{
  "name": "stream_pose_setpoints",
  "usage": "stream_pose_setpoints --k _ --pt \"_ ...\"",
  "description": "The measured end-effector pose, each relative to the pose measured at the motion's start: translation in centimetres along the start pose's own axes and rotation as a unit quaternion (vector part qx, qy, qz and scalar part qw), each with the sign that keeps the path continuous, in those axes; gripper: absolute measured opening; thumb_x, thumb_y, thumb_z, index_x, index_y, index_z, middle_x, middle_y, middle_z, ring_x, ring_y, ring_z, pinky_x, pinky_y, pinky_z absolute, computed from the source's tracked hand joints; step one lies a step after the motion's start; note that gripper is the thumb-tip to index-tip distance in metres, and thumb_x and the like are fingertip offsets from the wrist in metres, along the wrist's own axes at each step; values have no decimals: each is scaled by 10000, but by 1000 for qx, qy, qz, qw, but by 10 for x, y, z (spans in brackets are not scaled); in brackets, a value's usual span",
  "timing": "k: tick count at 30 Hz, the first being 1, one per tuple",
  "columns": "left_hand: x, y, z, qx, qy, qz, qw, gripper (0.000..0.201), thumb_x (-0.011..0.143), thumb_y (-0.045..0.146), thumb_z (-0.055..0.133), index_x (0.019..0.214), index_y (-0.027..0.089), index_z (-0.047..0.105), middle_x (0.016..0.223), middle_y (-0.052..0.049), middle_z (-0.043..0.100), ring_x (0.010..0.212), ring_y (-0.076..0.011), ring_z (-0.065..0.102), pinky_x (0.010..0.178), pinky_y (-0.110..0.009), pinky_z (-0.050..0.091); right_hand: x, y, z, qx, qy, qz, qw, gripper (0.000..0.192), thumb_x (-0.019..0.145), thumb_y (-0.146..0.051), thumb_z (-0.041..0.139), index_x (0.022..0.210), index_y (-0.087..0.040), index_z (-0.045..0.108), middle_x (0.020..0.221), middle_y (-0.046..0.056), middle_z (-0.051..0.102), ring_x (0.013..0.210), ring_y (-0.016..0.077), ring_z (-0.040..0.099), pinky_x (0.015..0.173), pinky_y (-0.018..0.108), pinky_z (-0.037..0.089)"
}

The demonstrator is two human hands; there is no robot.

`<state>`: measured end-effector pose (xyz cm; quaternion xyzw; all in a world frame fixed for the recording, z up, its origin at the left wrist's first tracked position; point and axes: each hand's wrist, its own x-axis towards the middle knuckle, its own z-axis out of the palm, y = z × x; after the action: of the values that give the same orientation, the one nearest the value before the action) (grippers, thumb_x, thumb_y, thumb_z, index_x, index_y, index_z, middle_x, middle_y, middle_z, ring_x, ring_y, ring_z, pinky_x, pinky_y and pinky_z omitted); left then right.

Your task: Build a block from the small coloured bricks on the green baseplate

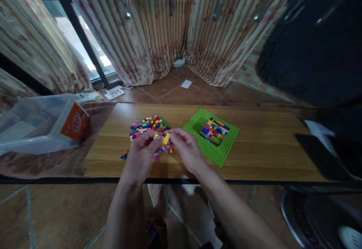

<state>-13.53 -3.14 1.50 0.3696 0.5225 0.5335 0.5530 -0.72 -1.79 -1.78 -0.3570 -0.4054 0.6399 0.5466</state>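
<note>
My left hand (143, 149) and my right hand (185, 148) meet over the wooden table (263, 155), and both pinch a small yellow brick (166, 139) between their fingertips. Just behind the hands lies a pile of several small coloured bricks (147, 124). A few loose bricks (124, 155) lie left of my left wrist. To the right sits a green baseplate (219, 155) with a patch of mixed coloured bricks (214, 131) pressed onto its middle.
A clear plastic tub (31, 126) with an orange label lies on its side at the table's left. Dark objects (322, 155) sit at the right end. Curtains (158, 34) and a tiled floor (175, 90) lie beyond.
</note>
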Motion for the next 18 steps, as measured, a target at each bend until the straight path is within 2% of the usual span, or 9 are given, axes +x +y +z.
stream_pose_setpoints --k 5,9,13,18 --pt "-1 -5 10 -21 -35 4 999 163 677 254 766 772 136 704 671 -23 665 584 -114 588 567 -216 464 -1 -11 -12 -45 8 -2 999 335 692 -515 767 802 -210 681 631 -25 631 556 113 566 543 251 507" --pt "-1 -9 15 -9 -56 9 998 155 704 246 749 815 144 713 695 -35 689 604 -121 614 585 -223 485 -2 -16 -20 -63 9 -11 998 314 720 -493 752 801 -197 690 619 -25 636 561 110 580 548 245 506" --pt "-2 -9 19 17 -44 17 999 136 677 225 773 768 142 716 622 -23 675 528 -104 579 522 -203 452 -3 -17 -24 -90 -1 -14 996 280 743 -469 732 770 -194 686 600 -29 633 535 108 574 534 245 498" --pt "-3 -7 18 -58 -53 -21 997 207 618 247 821 751 123 721 626 -42 683 521 -111 591 520 -219 482 -5 -15 -24 -70 11 -11 997 257 752 -446 720 811 -196 711 625 -19 657 558 124 593 548 262 506"
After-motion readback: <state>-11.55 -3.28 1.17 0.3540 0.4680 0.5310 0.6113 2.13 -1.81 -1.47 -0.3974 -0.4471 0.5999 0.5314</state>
